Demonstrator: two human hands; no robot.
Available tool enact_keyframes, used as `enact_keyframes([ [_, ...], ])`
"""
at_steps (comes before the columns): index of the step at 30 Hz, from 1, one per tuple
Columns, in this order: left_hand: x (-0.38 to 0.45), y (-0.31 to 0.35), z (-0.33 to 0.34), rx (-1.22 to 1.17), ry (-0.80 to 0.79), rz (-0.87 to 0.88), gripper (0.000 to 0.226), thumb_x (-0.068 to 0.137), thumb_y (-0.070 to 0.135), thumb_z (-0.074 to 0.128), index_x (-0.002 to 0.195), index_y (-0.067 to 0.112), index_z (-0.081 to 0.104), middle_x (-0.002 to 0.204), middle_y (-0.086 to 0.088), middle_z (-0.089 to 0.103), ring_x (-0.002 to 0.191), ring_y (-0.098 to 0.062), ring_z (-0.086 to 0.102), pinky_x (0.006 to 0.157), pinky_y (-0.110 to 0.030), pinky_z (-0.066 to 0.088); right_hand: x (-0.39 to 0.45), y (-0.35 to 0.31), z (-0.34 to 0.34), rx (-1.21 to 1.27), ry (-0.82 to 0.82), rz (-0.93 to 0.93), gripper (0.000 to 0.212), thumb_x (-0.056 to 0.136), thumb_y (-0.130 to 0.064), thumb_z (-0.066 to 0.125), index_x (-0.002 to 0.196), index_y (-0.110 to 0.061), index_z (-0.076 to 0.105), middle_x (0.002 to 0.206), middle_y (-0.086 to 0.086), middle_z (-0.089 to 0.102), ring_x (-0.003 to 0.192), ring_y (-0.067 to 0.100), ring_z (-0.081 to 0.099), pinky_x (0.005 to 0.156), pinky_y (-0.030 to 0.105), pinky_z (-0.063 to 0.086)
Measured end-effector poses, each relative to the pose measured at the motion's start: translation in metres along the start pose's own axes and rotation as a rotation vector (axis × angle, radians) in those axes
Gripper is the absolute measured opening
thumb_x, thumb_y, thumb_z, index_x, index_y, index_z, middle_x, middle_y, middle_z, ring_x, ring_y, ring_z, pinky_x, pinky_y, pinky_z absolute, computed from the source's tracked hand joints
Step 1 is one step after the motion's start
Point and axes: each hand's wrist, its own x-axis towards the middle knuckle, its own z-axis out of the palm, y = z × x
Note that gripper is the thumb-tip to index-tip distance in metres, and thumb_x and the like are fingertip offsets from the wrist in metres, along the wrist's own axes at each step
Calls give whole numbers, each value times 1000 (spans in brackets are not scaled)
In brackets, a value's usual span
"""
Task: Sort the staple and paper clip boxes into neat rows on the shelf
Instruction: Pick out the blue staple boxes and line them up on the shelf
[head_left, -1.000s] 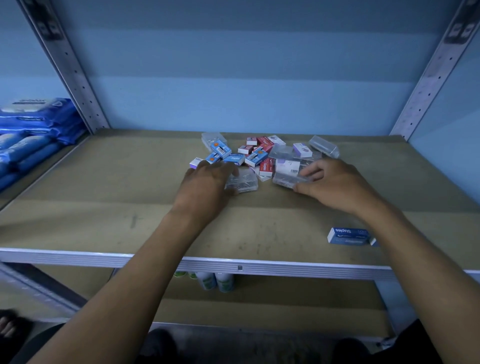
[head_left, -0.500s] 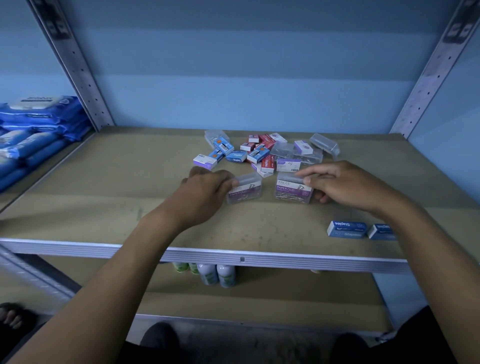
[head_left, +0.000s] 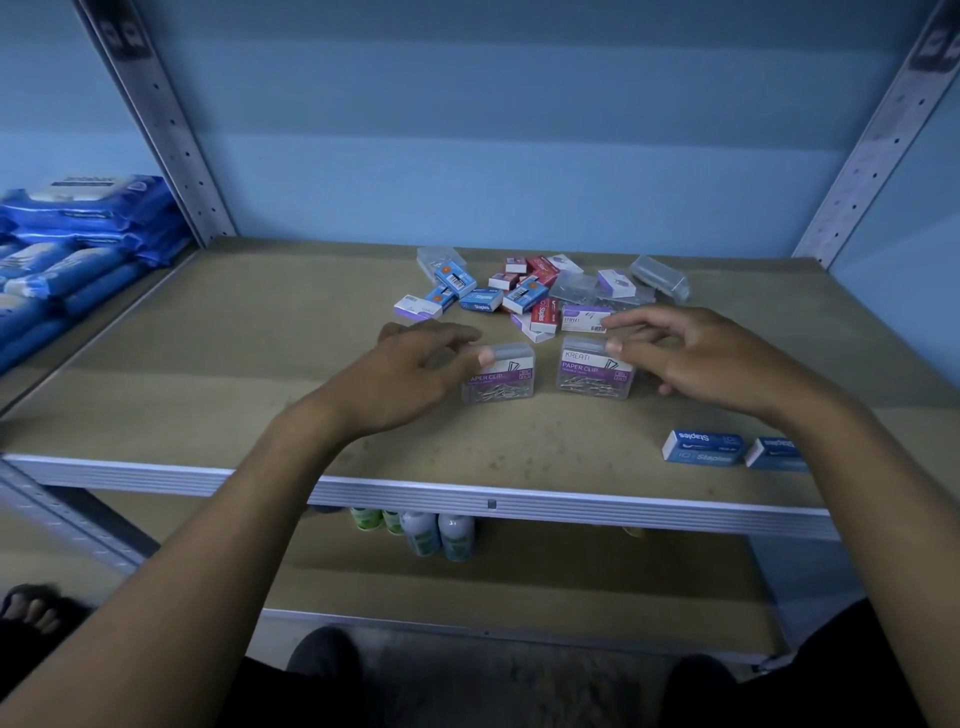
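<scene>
**Ana:** Boxes first: how far along is the sorting?

**Ben:** Early, I'd judge. Going left to right: the left hand has thumb and fingers pinched on the top of a clear paper clip box, standing upright on the shelf. Just beside it, at its 3 o'clock, a second paper clip box stands with the right hand at its top, thumb touching; whether it truly grips I cannot tell.

**Ana:** Anything already placed?

**Ben:** Two blue staple boxes lie end to end near the front edge, at 4 o'clock from the hands.

**Ana:** And what's left?

**Ben:** Most of it. The jumbled pile at 12 o'clock, staples and clips mixed, is unsorted.
</scene>
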Motion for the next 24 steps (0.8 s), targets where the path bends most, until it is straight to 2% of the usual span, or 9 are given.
enact_keyframes([
  [2, 0, 1, -1, 65, 28, -10, 48, 86, 59, 61, 129, 37, 58, 117, 21, 59, 122, -14, 41, 104, -28, 35, 0, 1, -1, -44, 21, -1, 36, 82, -57, 73, 116, -48, 66, 107, -21, 70, 88, 4, 69, 86, 30, 56],
  [4, 5, -2, 2, 66, 88, 43, 46, 80, 54, 71, 120, 34, 63, 110, 17, 64, 112, -12, 51, 101, -29, 42, 0, 2, 0, -101, 42, -1, 37, 79, -51, 79, 114, -46, 68, 107, -20, 68, 90, -1, 66, 81, 23, 50],
  [6, 7, 3, 3, -5, 130, 93, 34, 80, 40, 78, 109, 26, 69, 102, 12, 69, 98, 1, 56, 91, -16, 44, 0, 2, 1, -126, 69, 4, 29, 80, -42, 81, 108, -44, 71, 103, -21, 68, 90, -5, 63, 73, 17, 44],
  [8, 8, 5, 1, -33, 152, 113, 25, 80, 28, 80, 102, 20, 72, 97, 9, 71, 86, 11, 56, 78, -4, 39, 0, 0, 2, -127, 91, -3, 24, 81, -36, 82, 102, -42, 73, 99, -21, 69, 87, -6, 62, 68, 13, 42],
  [11, 6, 4, -6, -50, 170, 100, 22, 79, 28, 80, 100, 22, 74, 96, 7, 71, 84, 5, 57, 77, -7, 40, 0, -3, 4, -123, 105, -21, 23, 80, -33, 83, 99, -40, 74, 94, -20, 70, 84, -10, 62, 62, 3, 39],
  [13, 1, 0, -14, -60, 168, 74, 22, 80, 32, 79, 100, 26, 74, 98, 8, 72, 87, -3, 58, 81, -13, 42, 0, -5, 7, -107, 102, -41, 22, 79, -33, 84, 98, -40, 74, 93, -19, 72, 85, -9, 63, 65, 4, 41],
  [16, -17, -15, -34, -48, 193, 44, 22, 81, 32, 78, 102, 29, 74, 98, 13, 72, 87, 0, 58, 79, -9, 41, 3, -22, 21, -83, 75, -107, 21, 79, -33, 84, 96, -40, 73, 92, -18, 72, 85, -6, 65, 72, 10, 46],
  [19, -41, -36, -54, -28, 222, 23, 22, 83, 30, 76, 105, 30, 74, 101, 17, 72, 90, 2, 58, 80, -9, 42, 8, -41, 41, -94, 45, -172, 22, 80, -33, 84, 99, -38, 73, 90, -21, 69, 79, -10, 62, 65, 1, 40],
  [24, -78, -64, -79, -2, 278, -33, 24, 85, 31, 74, 108, 30, 73, 104, 19, 72, 88, 10, 58, 75, -1, 38, 15, -69, 77, -48, 1, -262, 22, 79, -33, 83, 100, -36, 77, 88, -17, 74, 74, -10, 63, 71, 18, 46],
])
